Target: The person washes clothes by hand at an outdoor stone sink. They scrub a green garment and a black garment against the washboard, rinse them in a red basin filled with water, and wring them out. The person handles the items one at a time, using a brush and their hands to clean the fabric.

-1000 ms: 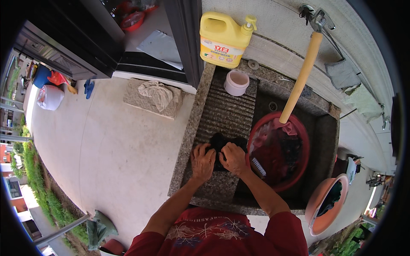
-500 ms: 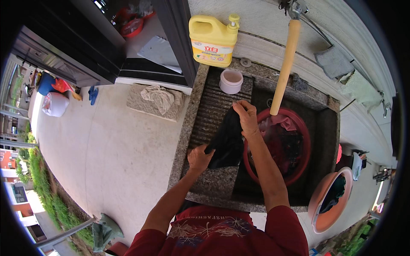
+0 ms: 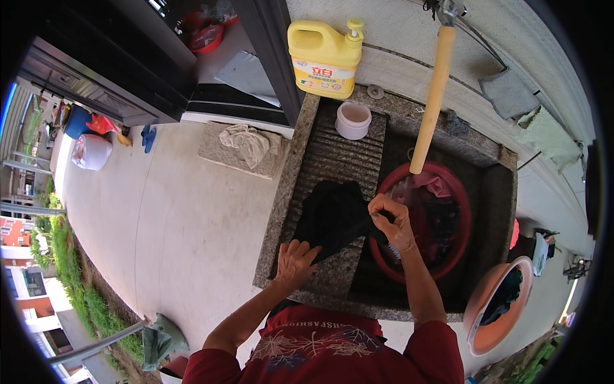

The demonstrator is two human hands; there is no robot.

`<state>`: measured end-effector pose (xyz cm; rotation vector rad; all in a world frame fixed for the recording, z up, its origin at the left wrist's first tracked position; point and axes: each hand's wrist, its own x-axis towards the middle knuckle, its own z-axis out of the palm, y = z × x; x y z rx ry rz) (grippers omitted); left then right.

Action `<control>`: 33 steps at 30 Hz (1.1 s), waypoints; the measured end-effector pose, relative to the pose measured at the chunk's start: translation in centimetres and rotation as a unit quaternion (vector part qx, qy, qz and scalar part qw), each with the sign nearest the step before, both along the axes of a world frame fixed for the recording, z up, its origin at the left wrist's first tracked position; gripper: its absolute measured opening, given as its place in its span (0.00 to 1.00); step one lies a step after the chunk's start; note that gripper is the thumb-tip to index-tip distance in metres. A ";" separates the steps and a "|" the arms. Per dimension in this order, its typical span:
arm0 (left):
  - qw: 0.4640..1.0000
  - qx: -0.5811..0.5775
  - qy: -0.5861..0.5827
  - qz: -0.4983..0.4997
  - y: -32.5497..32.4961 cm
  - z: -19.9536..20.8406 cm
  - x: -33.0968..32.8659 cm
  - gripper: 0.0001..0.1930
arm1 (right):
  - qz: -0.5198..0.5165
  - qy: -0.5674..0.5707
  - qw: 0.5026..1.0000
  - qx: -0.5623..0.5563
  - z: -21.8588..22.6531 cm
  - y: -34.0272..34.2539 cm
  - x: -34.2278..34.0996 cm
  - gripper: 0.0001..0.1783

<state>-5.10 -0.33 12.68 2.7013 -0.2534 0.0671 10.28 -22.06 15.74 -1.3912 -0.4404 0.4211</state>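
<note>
So the scrubbing step is on: left hand (image 3: pixel 295 261) presses flat, fingers spread, on the dark garment's (image 3: pixel 329 214) near corner on the ribbed washboard (image 3: pixel 332 160), right hand (image 3: pixel 390 221) pinching its right edge beside the red basin (image 3: pixel 457 211). Probably needs spreading flat next.

Single view only: a head-worn fisheye camera looks steeply down from above the person's shoulders, facing the stone washing counter (image 3: pixel 291 192) just ahead. It sits close enough that both forearms enter from the near edge. Straight edges bow toward the rim; paved ground fills the left, a wall (image 3: pixel 396 25) the far side.
</note>
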 end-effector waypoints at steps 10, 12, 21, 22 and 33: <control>0.996 0.037 0.082 0.028 -0.4 -2.8 0.6 0.32 | -0.239 -0.276 0.832 -0.418 -8.6 7.1 1.0 0.15; 0.990 0.064 0.127 0.005 -0.9 -3.5 0.8 0.35 | -0.190 -0.320 0.809 -0.455 -10.1 9.8 1.0 0.12; 0.979 0.114 0.167 -0.002 -0.7 -5.3 0.0 0.36 | -0.055 -0.460 0.826 -0.319 -12.2 10.9 -2.4 0.17; 0.979 0.112 0.171 -0.009 -1.0 -5.2 -0.2 0.37 | -0.106 -0.454 0.801 -0.375 -13.8 11.6 -0.2 0.14; 0.938 0.099 0.329 -0.046 -0.2 -4.3 1.0 0.39 | -0.050 -0.413 0.864 -0.283 -10.7 12.0 -5.1 0.15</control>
